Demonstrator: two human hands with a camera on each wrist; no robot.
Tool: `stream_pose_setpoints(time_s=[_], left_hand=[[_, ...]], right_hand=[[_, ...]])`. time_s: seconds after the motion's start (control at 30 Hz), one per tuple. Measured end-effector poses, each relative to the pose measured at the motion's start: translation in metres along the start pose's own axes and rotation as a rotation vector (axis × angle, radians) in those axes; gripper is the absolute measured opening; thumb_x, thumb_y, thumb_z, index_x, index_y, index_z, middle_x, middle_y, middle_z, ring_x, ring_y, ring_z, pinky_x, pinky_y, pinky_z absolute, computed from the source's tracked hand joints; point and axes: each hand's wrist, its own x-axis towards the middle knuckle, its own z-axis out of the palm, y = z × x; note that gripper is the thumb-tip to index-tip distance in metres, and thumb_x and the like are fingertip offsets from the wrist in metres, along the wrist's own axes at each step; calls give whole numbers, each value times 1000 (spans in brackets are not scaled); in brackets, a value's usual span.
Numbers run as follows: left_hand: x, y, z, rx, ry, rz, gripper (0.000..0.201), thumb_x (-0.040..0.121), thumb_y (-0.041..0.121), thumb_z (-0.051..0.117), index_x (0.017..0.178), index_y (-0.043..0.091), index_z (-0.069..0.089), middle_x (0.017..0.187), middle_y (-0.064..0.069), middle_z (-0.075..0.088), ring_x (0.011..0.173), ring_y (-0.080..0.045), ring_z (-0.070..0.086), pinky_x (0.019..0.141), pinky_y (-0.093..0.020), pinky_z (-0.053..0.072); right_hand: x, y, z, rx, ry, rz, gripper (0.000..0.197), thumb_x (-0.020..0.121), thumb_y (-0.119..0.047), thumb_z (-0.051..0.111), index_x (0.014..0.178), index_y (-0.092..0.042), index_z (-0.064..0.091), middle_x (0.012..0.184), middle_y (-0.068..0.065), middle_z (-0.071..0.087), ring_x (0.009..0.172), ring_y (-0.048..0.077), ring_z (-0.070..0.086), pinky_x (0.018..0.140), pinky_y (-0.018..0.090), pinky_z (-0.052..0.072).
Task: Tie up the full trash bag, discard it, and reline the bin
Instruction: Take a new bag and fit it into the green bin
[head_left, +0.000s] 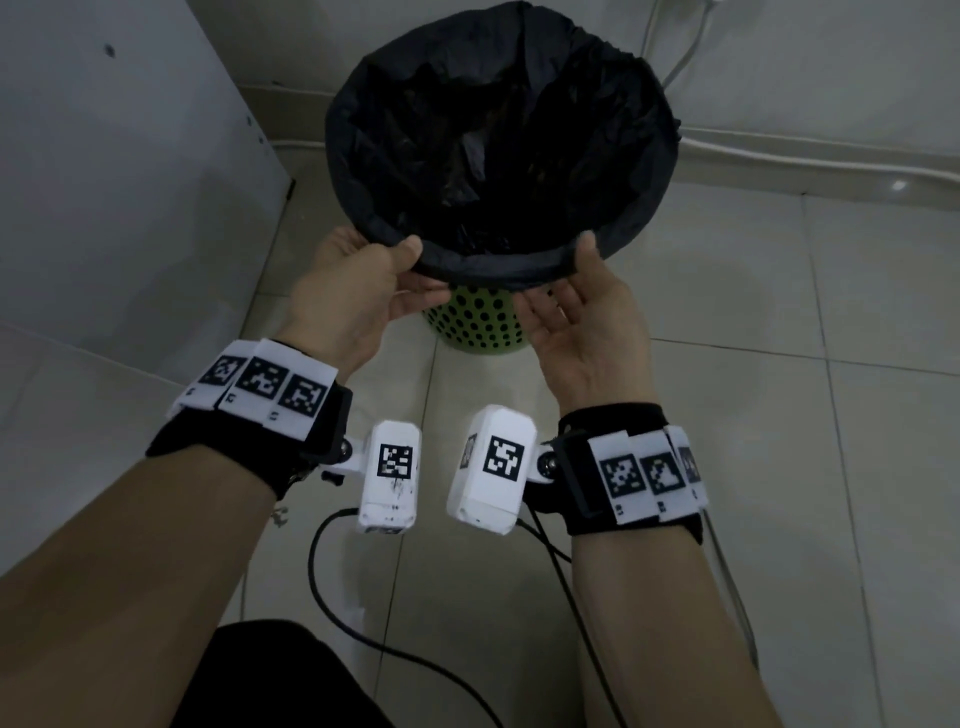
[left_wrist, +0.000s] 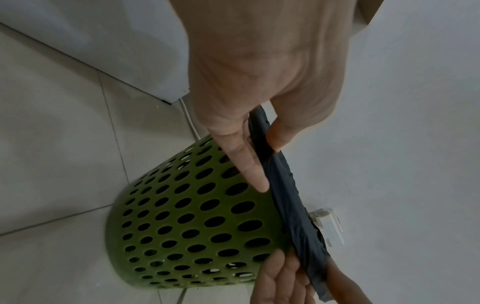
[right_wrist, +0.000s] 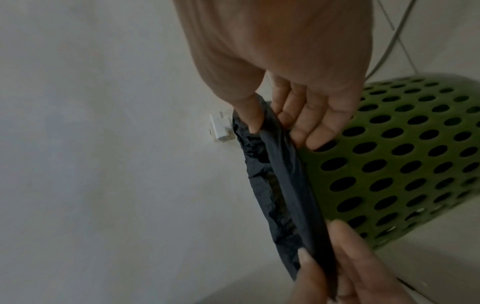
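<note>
Two bare forearms reach forward from the bottom of the head view, each wrist strapped with a black band (head_left: 618, 473) bearing white marker tags, and a white camera block (head_left: 390, 475) juts inward from each band. Black cables (head_left: 332, 587) trail over the tiled floor (head_left: 857, 467) beneath them.

Beyond the wrists stands the green perforated bin (head_left: 475, 325), the landmark here, on the floor close to a pale wall (head_left: 831, 62). A black trash bag (head_left: 498, 140) lines it, its mouth folded over the bin's rim and spread wide open.

The left hand (head_left: 358, 286) is at the near-left of the bin's rim: its thumb lies on top of the bag's folded edge and its fingers (left_wrist: 246, 164) run straight beneath, pinching the plastic. The right hand (head_left: 582, 322) is at the near-right of the rim, thumb over the edge and fingers (right_wrist: 309, 115) loosely extended under it against the bin's side, likewise pinching the bag's hem.

A white cabinet panel (head_left: 104, 182) stands left of the bin. A white wall plug (right_wrist: 219, 128) shows behind the bin.
</note>
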Motion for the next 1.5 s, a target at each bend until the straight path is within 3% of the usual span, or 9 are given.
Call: stream_pose_setpoints(time_s=[0.3,0.43,0.6,0.7,0.83,1.03,1.17,1.27,1.5], left_hand=[[3,-4,-13,-62,32,-56,60,87,25,72,137,7,44,128,-16,62,97,-32,73,78,-49,61],[19,3,-29,-78,162,-6,47,93,11,62,137,1,48,125,-16,66,103,-31,70,71,-34,60],[19,-1,-26,-98,52,-58,49,92,31,68,135,11,54,121,-9,71,102,-29,72,78,-42,61],[24,-5,-31,-102,53,-35,46,94,18,64,137,9,51,125,-11,68,105,-28,71,78,-40,61],[35,2,-42,-44,106,-12,44,93,12,60,136,7,52,122,-10,69,90,-18,73,71,-30,59],[34,8,-33,34,87,28,31,98,13,54,127,20,59,101,4,72,76,-11,66,64,-26,53],[18,1,-22,19,45,-41,34,96,32,61,129,24,59,111,3,71,92,-16,70,70,-32,61],[15,-6,-20,-13,12,-47,37,97,19,60,134,18,56,119,-3,69,98,-21,71,72,-34,61],[26,5,-38,-94,-7,-29,36,98,15,58,133,11,57,117,-8,72,97,-25,73,73,-35,60]], right_hand=[[-9,38,15,-144,-157,83,37,99,-22,59,133,-9,56,124,15,69,101,25,71,97,42,53],[-7,28,4,-138,-70,60,31,92,-33,68,116,-13,64,114,13,72,100,28,72,91,45,58],[0,22,14,-18,-97,51,31,98,-18,60,126,-4,60,113,12,68,99,24,66,91,35,55],[-5,35,18,-48,-145,102,34,98,-21,59,129,-6,59,120,14,68,107,28,66,95,41,55],[-4,40,9,-6,-52,50,35,89,-30,72,116,-9,65,115,17,71,103,32,71,80,44,61],[-4,31,18,121,-39,54,22,94,-13,65,115,-8,66,124,18,68,112,30,66,92,38,56],[-6,42,27,97,-39,68,26,94,-10,64,120,-6,64,126,19,66,103,28,67,84,34,59],[-9,52,26,20,-87,113,34,93,-17,67,125,-5,62,123,20,68,97,29,71,76,35,62],[6,20,2,4,-56,-13,39,94,-23,67,128,-5,59,121,16,70,111,31,68,94,42,56]])
